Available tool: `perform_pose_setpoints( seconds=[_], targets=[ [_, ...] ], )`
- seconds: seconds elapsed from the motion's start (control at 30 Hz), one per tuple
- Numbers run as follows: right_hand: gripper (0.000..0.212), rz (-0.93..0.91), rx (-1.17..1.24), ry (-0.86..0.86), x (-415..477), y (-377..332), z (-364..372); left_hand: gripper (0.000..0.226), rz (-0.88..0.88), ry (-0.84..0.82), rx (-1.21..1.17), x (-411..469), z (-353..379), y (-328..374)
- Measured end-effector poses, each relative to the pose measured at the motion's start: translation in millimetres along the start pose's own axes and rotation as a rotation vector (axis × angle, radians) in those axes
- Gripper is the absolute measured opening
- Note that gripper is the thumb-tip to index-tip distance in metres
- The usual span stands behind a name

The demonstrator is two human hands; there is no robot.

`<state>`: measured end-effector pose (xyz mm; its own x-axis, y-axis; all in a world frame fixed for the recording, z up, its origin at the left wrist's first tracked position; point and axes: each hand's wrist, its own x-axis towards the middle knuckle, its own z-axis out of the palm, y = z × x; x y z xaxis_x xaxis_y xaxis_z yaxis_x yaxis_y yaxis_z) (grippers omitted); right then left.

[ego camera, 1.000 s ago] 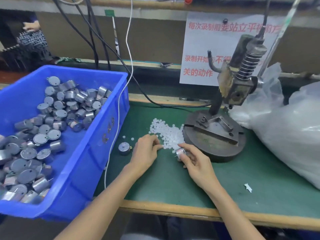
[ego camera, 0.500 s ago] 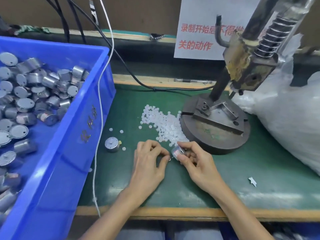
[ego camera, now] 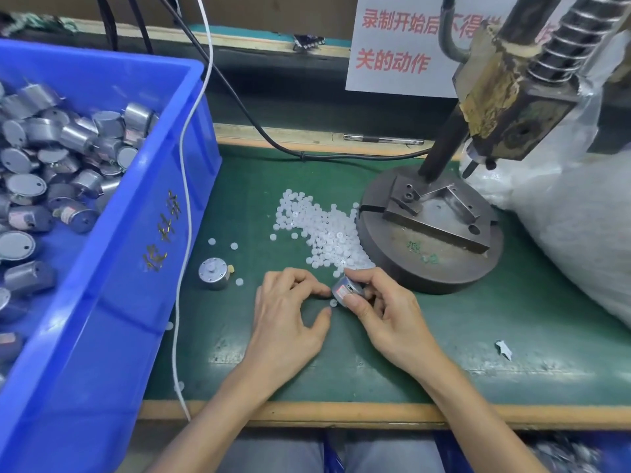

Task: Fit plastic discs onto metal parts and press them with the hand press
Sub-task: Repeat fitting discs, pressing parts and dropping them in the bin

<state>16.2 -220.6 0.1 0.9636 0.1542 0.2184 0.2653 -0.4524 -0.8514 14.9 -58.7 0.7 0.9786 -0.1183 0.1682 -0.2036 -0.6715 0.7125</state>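
My right hand (ego camera: 382, 312) grips a small silver metal part (ego camera: 345, 289) on its side, just in front of the hand press base (ego camera: 430, 254). A white plastic disc (ego camera: 333, 303) sits at the part's left end, between it and the fingertips of my left hand (ego camera: 290, 315). Index finger and thumb of that hand are curled toward the disc; whether they pinch it is unclear. A pile of white plastic discs (ego camera: 317, 227) lies on the green mat (ego camera: 478, 336) left of the press. Another metal part (ego camera: 214, 273) stands alone on the mat.
A blue bin (ego camera: 112, 268) full of metal parts (ego camera: 51, 172) fills the left. The press head (ego camera: 505, 97) hangs over the base at upper right. Clear plastic bags (ego camera: 573, 227) lie at the right. A white cable (ego camera: 186, 233) runs along the bin's side.
The view has closed in on the bench. Both hands have drawn nearer the front edge, and my left fingers have opened slightly around the disc at the part's end.
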Motion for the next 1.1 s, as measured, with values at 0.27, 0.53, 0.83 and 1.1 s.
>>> perform_pose_setpoints(
  seconds=[0.27, 0.53, 0.83, 1.1],
  targets=[
    [0.023, -0.217, -0.237, 0.023, -2.3, 1.7, 3.7, 0.012, -0.015, 0.016, -0.003, 1.4, 2.0, 1.2],
    [0.026, -0.308, -0.307, -0.004, -3.2, 2.8, 9.8, 0.061, 0.02, -0.068, -0.18, -4.3, -3.2, 2.7],
    [0.027, -0.384, -0.288, -0.017, -4.1, 5.4, 11.9, 0.061, 0.069, -0.056, -0.185, -3.7, -3.0, 3.5],
    [0.02, -0.181, -0.189, -0.067, 0.6, -1.0, 6.4, 0.072, 0.163, 0.006, -0.196, -6.7, -2.5, 5.0]
  ],
)
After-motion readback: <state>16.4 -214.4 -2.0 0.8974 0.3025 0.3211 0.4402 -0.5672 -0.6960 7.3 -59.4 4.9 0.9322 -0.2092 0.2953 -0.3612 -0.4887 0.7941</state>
